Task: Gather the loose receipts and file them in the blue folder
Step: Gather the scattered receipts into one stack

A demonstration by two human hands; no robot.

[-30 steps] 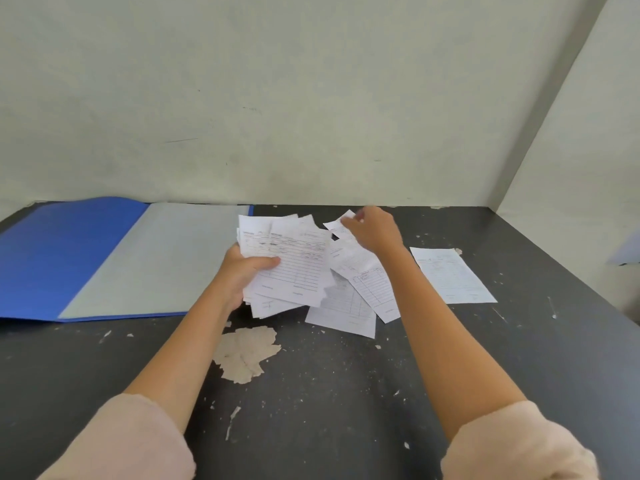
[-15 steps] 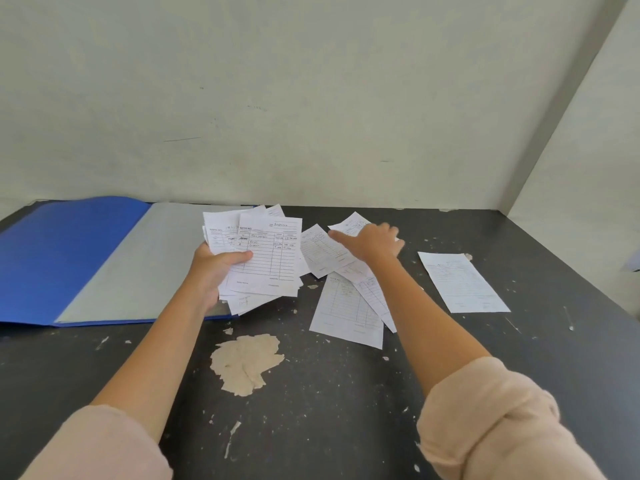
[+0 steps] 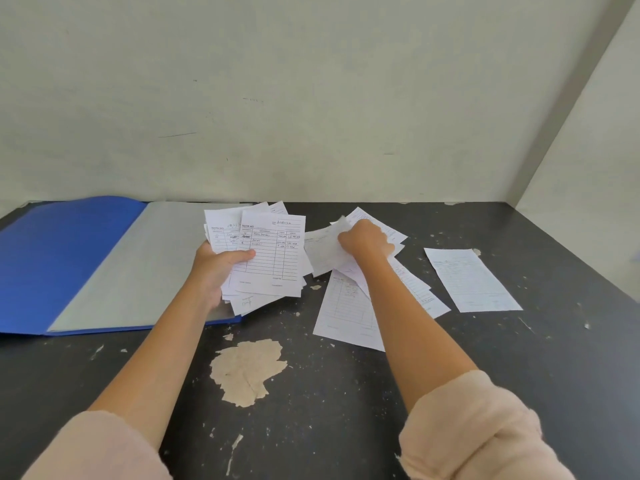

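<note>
Several receipts [image 3: 273,251] fanned in left hand [image 3: 214,271], thumb clamped across them, over open folder's [image 3: 69,258] right edge at table's [image 3: 346,410] back left. Right hand [image 3: 365,239] closed on one crumpling slip [image 3: 323,252] near back edge. More slips [image 3: 346,313] just under that forearm; single receipt [image 3: 471,278] apart, toward right edge.

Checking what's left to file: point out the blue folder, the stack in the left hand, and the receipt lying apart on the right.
Blue folder [image 3: 62,261]: head view, open left cover.
Stack [image 3: 273,258]: head view, top receipt.
Lone receipt [image 3: 472,280]: head view, middle.
</note>
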